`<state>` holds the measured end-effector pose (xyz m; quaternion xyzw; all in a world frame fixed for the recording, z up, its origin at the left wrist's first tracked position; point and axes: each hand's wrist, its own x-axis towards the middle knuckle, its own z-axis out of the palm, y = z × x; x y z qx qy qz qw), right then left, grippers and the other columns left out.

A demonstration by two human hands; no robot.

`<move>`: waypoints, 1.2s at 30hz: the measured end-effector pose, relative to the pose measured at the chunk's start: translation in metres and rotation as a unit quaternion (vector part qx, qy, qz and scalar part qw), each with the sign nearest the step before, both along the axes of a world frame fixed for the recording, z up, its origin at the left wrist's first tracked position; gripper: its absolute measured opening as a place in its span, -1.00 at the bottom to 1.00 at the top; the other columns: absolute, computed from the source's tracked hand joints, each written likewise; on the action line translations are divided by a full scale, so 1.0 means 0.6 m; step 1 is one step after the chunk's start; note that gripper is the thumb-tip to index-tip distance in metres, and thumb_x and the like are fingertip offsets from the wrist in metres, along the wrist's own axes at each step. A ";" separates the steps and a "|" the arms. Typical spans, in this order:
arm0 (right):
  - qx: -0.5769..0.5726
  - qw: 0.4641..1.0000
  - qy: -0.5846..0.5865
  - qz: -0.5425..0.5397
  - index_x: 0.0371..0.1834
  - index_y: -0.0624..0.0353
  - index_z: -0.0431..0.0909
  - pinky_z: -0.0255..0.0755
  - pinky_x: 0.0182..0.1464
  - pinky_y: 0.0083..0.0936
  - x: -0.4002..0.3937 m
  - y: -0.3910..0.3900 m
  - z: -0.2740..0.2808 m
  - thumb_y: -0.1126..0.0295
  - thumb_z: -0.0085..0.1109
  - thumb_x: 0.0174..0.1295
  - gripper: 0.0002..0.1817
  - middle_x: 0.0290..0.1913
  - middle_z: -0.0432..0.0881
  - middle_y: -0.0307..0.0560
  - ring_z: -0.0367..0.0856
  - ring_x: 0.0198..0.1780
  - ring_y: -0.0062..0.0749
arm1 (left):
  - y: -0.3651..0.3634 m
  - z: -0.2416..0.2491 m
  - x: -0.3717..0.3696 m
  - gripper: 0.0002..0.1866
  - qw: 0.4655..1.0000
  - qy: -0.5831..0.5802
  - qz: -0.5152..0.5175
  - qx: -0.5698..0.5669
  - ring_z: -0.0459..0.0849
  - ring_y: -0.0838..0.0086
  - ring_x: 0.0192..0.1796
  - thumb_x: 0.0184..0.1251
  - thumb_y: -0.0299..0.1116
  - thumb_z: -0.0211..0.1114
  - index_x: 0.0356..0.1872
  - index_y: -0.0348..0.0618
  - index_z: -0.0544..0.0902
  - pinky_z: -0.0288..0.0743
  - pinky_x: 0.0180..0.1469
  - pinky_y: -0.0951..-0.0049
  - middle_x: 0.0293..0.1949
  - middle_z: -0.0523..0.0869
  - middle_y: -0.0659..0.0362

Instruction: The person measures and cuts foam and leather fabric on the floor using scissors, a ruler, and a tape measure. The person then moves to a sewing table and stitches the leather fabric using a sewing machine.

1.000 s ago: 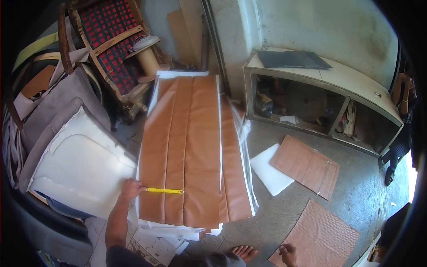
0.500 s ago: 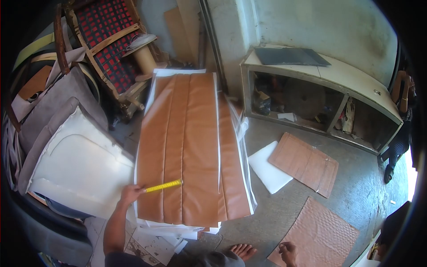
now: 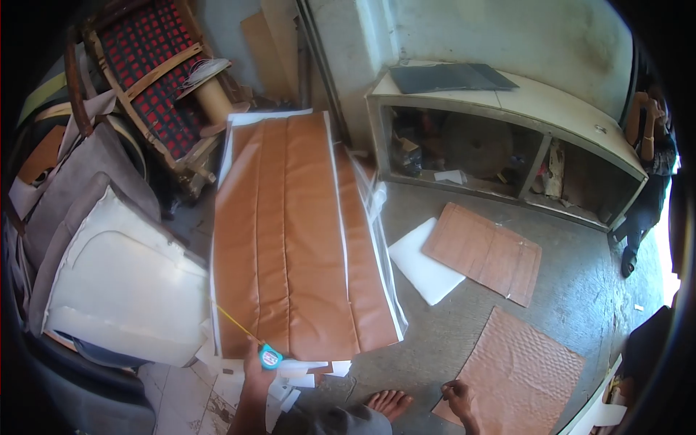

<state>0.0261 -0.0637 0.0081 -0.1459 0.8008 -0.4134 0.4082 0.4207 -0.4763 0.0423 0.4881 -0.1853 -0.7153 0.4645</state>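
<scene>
My left hand (image 3: 255, 362) is closed around a teal tape measure (image 3: 270, 357) at the near edge of a long brown upholstery piece (image 3: 308, 217). A short stretch of yellow tape (image 3: 230, 317) runs from it up and left across the brown material. Lengthwise seams cross this piece, and white layers show along its sides. My right hand (image 3: 457, 399) is closed over the left corner of a quilted brown piece (image 3: 522, 370) on the floor; whatever it may hold is too small to name.
A white-backed grey cushion (image 3: 123, 283) lies at left, beneath a wooden frame with red and black webbing (image 3: 152, 72). A white pad (image 3: 428, 264) and brown panel (image 3: 486, 250) lie on the floor. Beyond stands a low cabinet (image 3: 529, 116). A person (image 3: 649, 167) stands far right.
My left hand has moved down and right, and the teal tape case now shows. The tape slants up-left instead of lying across the material. My right hand has shifted slightly up and left.
</scene>
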 end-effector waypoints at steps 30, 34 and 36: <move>0.030 0.999 0.024 0.011 -0.08 0.28 0.71 0.58 -0.11 -0.35 0.005 0.000 0.015 0.11 0.24 0.30 -0.59 -0.37 0.79 0.00 0.79 -0.25 -0.29 | 0.067 0.023 0.035 -0.61 0.995 -0.013 0.055 0.078 0.62 0.41 -0.23 0.62 0.14 0.07 -0.12 0.04 0.57 0.56 -0.13 0.19 -0.31 0.59 0.29; 0.052 0.998 -0.013 0.013 -0.08 0.29 0.71 0.57 -0.11 -0.37 0.004 -0.011 0.072 0.11 0.24 0.30 -0.59 -0.37 0.79 -0.01 0.78 -0.25 -0.32 | 0.057 0.152 -0.018 -0.63 0.997 -0.074 -0.003 -0.038 0.65 0.42 -0.27 0.61 0.04 0.13 -0.13 -0.08 0.59 0.59 -0.20 0.28 -0.31 0.61 0.23; 0.066 0.997 -0.022 0.011 -0.08 0.29 0.71 0.57 -0.11 -0.38 0.005 -0.015 0.073 0.10 0.25 0.31 -0.58 -0.37 0.79 0.00 0.78 -0.25 -0.32 | 0.051 0.256 -0.060 -0.63 0.991 -0.112 -0.006 -0.072 0.67 0.40 -0.27 0.60 -0.01 0.17 -0.13 -0.15 0.61 0.62 -0.23 0.30 -0.31 0.62 0.20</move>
